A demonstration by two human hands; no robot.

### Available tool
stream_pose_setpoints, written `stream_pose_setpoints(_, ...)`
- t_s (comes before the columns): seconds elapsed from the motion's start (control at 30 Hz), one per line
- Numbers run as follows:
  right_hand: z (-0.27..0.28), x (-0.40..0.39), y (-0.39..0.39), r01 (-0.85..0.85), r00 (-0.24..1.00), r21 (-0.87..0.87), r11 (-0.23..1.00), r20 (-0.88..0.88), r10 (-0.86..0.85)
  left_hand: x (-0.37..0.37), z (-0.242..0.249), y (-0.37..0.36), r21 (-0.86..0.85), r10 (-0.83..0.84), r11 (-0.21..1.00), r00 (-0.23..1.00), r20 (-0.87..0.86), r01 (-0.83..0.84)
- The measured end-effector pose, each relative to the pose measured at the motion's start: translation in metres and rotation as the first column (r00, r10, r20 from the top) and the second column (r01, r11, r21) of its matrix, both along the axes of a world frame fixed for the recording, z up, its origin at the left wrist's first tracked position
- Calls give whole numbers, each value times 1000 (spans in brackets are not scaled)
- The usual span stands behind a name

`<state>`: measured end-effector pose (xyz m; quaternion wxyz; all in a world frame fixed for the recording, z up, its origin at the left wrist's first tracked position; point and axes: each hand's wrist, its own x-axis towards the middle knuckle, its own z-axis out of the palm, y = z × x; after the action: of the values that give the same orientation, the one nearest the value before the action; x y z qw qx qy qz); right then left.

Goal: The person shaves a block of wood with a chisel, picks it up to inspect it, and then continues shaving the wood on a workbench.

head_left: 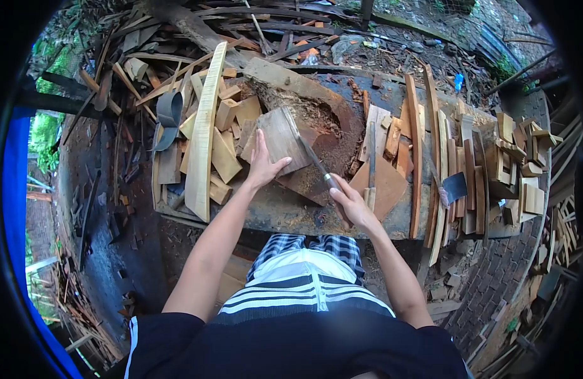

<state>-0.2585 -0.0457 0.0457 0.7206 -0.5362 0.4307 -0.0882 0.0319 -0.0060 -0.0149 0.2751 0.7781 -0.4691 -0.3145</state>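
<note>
My left hand (pixel 265 167) grips a squarish wooden board (pixel 275 140) by its left and lower edge, the thumb over its face. The board stands tilted on a block above the worktable. In my right hand (pixel 350 202) is a long-bladed knife (pixel 315 160), held by its wooden handle below a metal collar. Its blade lies along the board's right edge; whether it cuts in cannot be made out. Behind the board is a thick, hollowed wooden block (pixel 291 82) with shavings in the hollow. A flat brown wood piece (pixel 386 186) lies right of my right hand.
A long pale plank (pixel 206 139) and several offcuts (pixel 227 155) lie to the left. Long wood strips (pixel 414 158), a dark metal blade (pixel 455 187) and stacked small wooden pieces (pixel 515 155) fill the table's right side. Scrap wood (pixel 285 28) is heaped beyond.
</note>
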Motion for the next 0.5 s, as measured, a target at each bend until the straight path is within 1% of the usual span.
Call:
stream_pose_setpoints(0.03, 16, 1, 5, 2, 1000, 42, 999, -28, -1, 9, 2, 4, 39, -56, 998, 998, 15, 56)
stream_pose_setpoints(0.07, 36, 0, 6, -41, 994, 121, 992, -97, 52, 17, 4, 4, 75, -113, 991, 993, 33, 110)
stream_pose_setpoints(0.13, 16, -1, 20, -22, 999, 100, 995, -31, 25, 23, 7, 5, 68, -131, 989, 991, 33, 128)
stream_pose_setpoints(0.17, 4, -1, 22, -41, 997, -48, 998, -64, 38, 25, 8, 6, 69, -146, 987, 989, 29, 144)
stream_pose_setpoints(0.2, 0, 1, 23, -37, 997, -47, 998, -65, 34, 25, 10, 8, 72, -162, 985, 987, 20, 160)
stream_pose_setpoints(0.27, -6, 0, 25, -13, 1000, -155, 988, -10, 12, 24, 11, 8, 103, -161, 982, 987, 22, 158)
stream_pose_setpoints(0.3, 0, 1, 26, -22, 999, -84, 996, -45, 18, 25, 12, 7, 128, -157, 980, 987, 29, 152)
stream_pose_setpoints(0.33, 7, 3, 29, -17, 999, -85, 996, -48, 13, 24, 13, 5, 127, -162, 979, 986, 27, 157)
stream_pose_setpoints(0.4, 19, 9, 36, -8, 992, 57, 998, -128, 16, 25, 15, 3, 158, -195, 972, 969, 149, 171)
stream_pose_setpoints(0.43, 8, 13, 43, 30, 998, -44, 999, -45, -32, 22, 24, 0, 160, -194, 972, 970, 148, 170)
stream_pose_setpoints(0.47, 2, 11, 51, 28, 999, -42, 999, -44, -30, 18, 33, -6, 266, -234, 948, 950, 207, 175)
stream_pose_setpoints(0.5, 2, 13, 56, 36, 996, -141, 989, -70, -46, 15, 42, -12, 368, -278, 914, 924, 263, 170)
